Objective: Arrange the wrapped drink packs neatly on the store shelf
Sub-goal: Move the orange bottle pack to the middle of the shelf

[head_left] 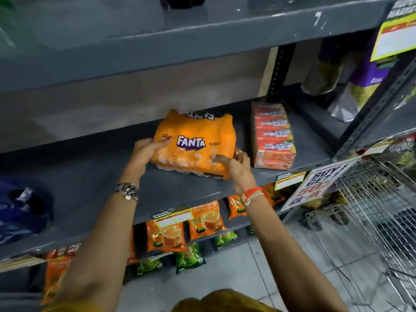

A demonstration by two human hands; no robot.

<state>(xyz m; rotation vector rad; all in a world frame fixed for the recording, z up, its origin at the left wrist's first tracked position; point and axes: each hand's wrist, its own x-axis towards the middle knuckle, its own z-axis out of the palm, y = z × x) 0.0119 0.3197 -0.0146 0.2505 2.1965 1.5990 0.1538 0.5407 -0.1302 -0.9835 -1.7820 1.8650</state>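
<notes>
i see bare grey shelf [78, 176] open across the left and centre of the frame; the red pack [273, 136] blocks the right, and the upper shelf [157, 41] limits headroom.

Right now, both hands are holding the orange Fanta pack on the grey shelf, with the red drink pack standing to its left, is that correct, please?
Not quite: in the head view the red drink pack stands to the right of the orange Fanta pack, not its left. Both hands, left hand and right hand, do hold it on the grey shelf.
</notes>
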